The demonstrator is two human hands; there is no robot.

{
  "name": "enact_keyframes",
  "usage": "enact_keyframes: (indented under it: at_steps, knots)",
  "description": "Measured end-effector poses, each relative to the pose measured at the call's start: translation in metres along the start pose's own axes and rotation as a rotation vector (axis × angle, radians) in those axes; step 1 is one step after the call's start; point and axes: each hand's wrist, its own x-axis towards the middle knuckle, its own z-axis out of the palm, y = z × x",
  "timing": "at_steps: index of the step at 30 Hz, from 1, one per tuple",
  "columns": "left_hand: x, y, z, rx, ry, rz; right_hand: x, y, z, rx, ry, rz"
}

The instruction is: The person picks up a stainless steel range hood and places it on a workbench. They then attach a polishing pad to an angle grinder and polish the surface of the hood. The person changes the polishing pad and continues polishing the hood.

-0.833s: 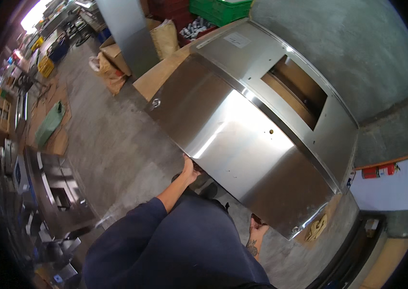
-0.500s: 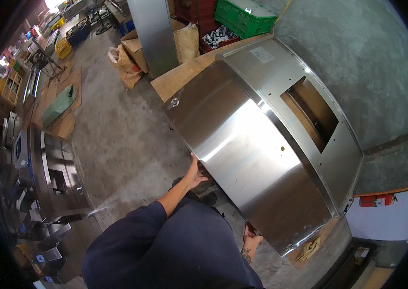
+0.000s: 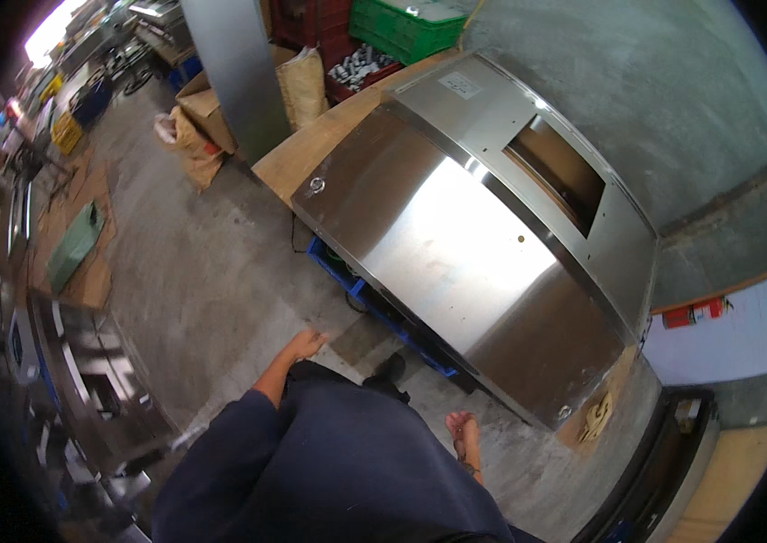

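A large stainless steel housing [image 3: 438, 244] with a rectangular cutout in its far face lies on a wooden board [image 3: 311, 145]. Both hands are apart from its near edge and appear to hold nothing. My left hand [image 3: 305, 344] hangs over the floor, its fingers loosely bent. Closer to the housing's near right corner, my right hand [image 3: 462, 427] is held low with loosely bent fingers apart. A ring-shaped fitting [image 3: 316, 185] marks the housing's left corner, and another fitting [image 3: 564, 413] its near right corner.
Blue frame parts [image 3: 383, 312] show under the housing. Yellowish work gloves [image 3: 597, 416] lie on the board's right end. Behind stand a green crate [image 3: 406, 32] and a tall metal panel [image 3: 237, 72]. A fire extinguisher [image 3: 695, 312] is at right; metal parts [image 3: 94, 362] stand at left.
Both hands have let go of the housing's near edge and drawn back toward my body. The view has shifted, and blue parts beneath the housing now show.
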Motion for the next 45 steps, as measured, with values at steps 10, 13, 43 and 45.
enact_keyframes:
  at_steps: [10, 13, 43, 45]
  knots:
    - [-0.165, -0.231, -0.064, -0.587, 0.247, -0.440, -0.134, 0.161, 0.107, 0.125, 0.035, 0.057]
    - [-0.178, -0.313, -0.103, -0.486, 0.068, -0.414, -0.198, 0.128, 0.202, 0.119, -0.410, -0.172]
    - [-0.387, -0.383, 0.086, 0.323, 0.134, -0.080, -0.737, 0.104, 0.020, 0.056, -1.020, -1.854]
    - [-0.422, -0.395, 0.077, 0.380, 0.141, -0.059, -0.724, 0.139, -0.028, -0.038, -0.772, -1.829]
